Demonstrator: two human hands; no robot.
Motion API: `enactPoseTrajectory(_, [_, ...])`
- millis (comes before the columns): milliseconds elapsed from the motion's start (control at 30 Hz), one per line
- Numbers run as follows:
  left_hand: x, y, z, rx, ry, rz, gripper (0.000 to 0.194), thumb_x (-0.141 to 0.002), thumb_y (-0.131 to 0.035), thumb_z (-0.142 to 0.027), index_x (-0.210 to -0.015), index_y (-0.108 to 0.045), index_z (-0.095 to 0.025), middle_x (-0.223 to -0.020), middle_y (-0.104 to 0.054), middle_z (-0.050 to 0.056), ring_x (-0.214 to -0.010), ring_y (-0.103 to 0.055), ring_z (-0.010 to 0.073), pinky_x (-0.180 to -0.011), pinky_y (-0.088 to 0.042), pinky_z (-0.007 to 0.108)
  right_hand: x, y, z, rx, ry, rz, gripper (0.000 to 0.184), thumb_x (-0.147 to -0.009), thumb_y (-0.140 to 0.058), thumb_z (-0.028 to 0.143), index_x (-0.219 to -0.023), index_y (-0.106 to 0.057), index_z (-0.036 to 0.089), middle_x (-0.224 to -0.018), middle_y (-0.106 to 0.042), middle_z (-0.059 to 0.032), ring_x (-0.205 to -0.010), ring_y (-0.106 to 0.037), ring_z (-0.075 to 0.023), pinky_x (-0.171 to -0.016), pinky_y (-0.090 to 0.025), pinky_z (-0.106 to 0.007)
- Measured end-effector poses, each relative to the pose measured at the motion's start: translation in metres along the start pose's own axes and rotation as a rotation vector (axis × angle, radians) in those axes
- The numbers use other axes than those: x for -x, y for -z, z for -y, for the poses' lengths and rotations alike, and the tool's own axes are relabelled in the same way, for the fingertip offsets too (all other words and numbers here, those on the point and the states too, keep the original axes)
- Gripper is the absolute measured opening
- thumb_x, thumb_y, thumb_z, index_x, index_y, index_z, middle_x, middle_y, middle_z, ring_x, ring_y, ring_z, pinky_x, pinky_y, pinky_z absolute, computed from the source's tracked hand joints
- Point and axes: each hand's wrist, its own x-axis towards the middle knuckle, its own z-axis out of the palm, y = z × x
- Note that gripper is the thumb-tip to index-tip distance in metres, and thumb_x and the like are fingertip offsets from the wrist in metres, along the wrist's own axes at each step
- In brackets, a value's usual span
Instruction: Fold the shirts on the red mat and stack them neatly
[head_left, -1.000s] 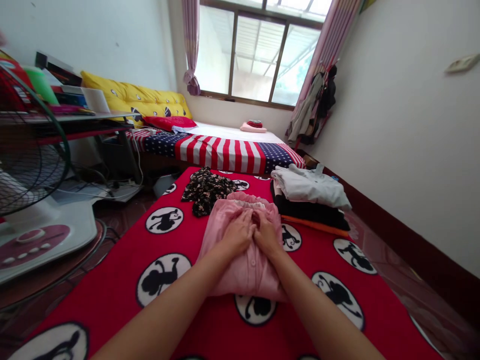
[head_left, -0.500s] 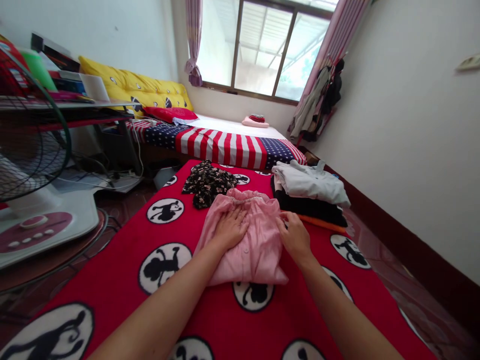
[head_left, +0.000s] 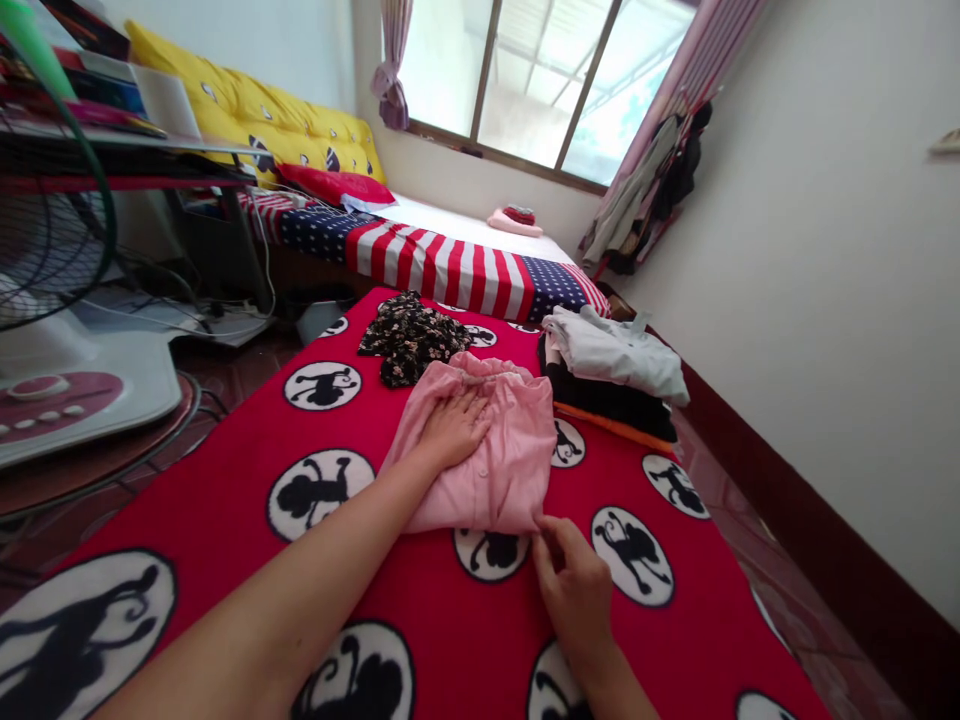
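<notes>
A pink buttoned garment [head_left: 499,480] with a gathered upper edge lies folded on a red blanket [head_left: 217,500] with monkey prints in white circles. My left hand [head_left: 455,428] rests flat on its upper left part, fingers stretched out. At the garment's lower right corner, thumb and fingertips of my right hand [head_left: 566,570] pinch the cloth edge. Just beyond the pink cloth, to the left, is a black floral garment [head_left: 416,335], loosely crumpled. To the right stands a stack of folded clothes, with a pale grey garment [head_left: 619,350] over black ones [head_left: 611,400] and an orange edge below.
Behind stands a bed [head_left: 450,260] with a striped and starred cover, a red pillow [head_left: 337,185] and a small folded pile. At left are a fan [head_left: 82,370] and a cluttered desk [head_left: 150,150]. Clothes hang [head_left: 637,190] by the right wall.
My right hand has moved from the garment's upper right side down to its lower right corner and pinches it there. The left hand stays flat on the cloth. The view has tilted slightly.
</notes>
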Motion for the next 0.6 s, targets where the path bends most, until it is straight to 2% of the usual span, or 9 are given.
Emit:
enactPoseTrajectory(67, [0.000, 0.001, 0.001, -0.002, -0.016, 0.009, 0.050, -0.096, -0.031, -0.040, -0.142, -0.041, -0.021, -0.153, -0.032, 0.006, -0.142, -0.025, 0.0232, -0.117, -0.014, 0.044, -0.006, 0.007, -0.002, -0.013, 0.036, 0.005, 0.017, -0.088, -0.050, 0.021, -0.096, -0.064, 0.020, -0.079, -0.068, -0.0034, -0.068, -0.065, -0.0157, -0.063, -0.051, -0.026])
enactPoseTrajectory(167, [0.001, 0.005, 0.001, 0.010, -0.018, 0.030, 0.051, -0.096, -0.033, -0.040, -0.142, -0.040, -0.021, -0.153, -0.031, 0.006, -0.143, -0.024, 0.0240, -0.117, -0.014, 0.045, -0.010, 0.024, -0.009, -0.006, 0.062, -0.063, 0.014, -0.084, -0.054, 0.018, -0.091, -0.066, 0.020, -0.070, -0.066, -0.0010, -0.057, -0.060, -0.0136, -0.059, -0.049, -0.025])
enactPoseTrajectory(300, [0.001, 0.009, -0.001, 0.033, -0.005, 0.058, 0.052, -0.096, -0.034, -0.042, -0.142, -0.040, -0.022, -0.153, -0.032, 0.006, -0.142, -0.024, 0.0252, -0.117, -0.014, 0.045, -0.006, 0.038, -0.025, 0.046, 0.041, -0.118, 0.012, -0.080, -0.056, 0.019, -0.086, -0.067, 0.021, -0.067, -0.065, 0.0002, -0.053, -0.058, -0.0128, -0.056, -0.047, -0.025])
enactPoseTrajectory(367, [0.001, 0.010, -0.001, 0.032, -0.013, 0.071, 0.052, -0.096, -0.033, -0.042, -0.143, -0.040, -0.021, -0.153, -0.031, 0.006, -0.143, -0.023, 0.0244, -0.118, -0.012, 0.044, -0.003, 0.037, -0.036, 0.081, -0.021, -0.046, 0.012, -0.079, -0.056, 0.022, -0.083, -0.067, 0.022, -0.064, -0.065, 0.0011, -0.052, -0.058, -0.0132, -0.055, -0.047, -0.025])
enactPoseTrajectory(467, [0.001, 0.009, 0.000, 0.035, -0.009, 0.077, 0.053, -0.095, -0.034, -0.043, -0.144, -0.038, -0.024, -0.154, -0.030, 0.004, -0.144, -0.021, 0.0236, -0.118, -0.012, 0.043, -0.008, 0.036, -0.045, 0.159, -0.187, 0.146, 0.011, -0.077, -0.056, 0.026, -0.073, -0.066, 0.024, -0.054, -0.061, 0.0032, -0.047, -0.057, -0.0147, -0.049, -0.044, -0.026])
enactPoseTrajectory(533, [0.001, 0.007, 0.002, 0.036, -0.004, 0.058, 0.054, -0.094, -0.037, -0.044, -0.144, -0.037, -0.027, -0.154, -0.031, 0.002, -0.143, -0.021, 0.0244, -0.117, -0.014, 0.044, -0.020, 0.038, -0.037, 0.203, -0.237, 0.174, 0.011, -0.075, -0.055, 0.027, -0.071, -0.065, 0.025, -0.055, -0.062, 0.0025, -0.047, -0.057, -0.0159, -0.046, -0.042, -0.027])
enactPoseTrajectory(600, [0.001, 0.005, 0.002, 0.033, -0.014, 0.030, 0.054, -0.093, -0.038, -0.044, -0.144, -0.037, -0.027, -0.153, -0.033, 0.003, -0.142, -0.024, 0.0251, -0.117, -0.015, 0.044, -0.038, 0.041, -0.013, 0.194, -0.181, 0.049, 0.014, -0.076, -0.052, 0.026, -0.082, -0.065, 0.024, -0.073, -0.068, -0.0021, -0.060, -0.062, -0.0189, -0.054, -0.047, -0.030])
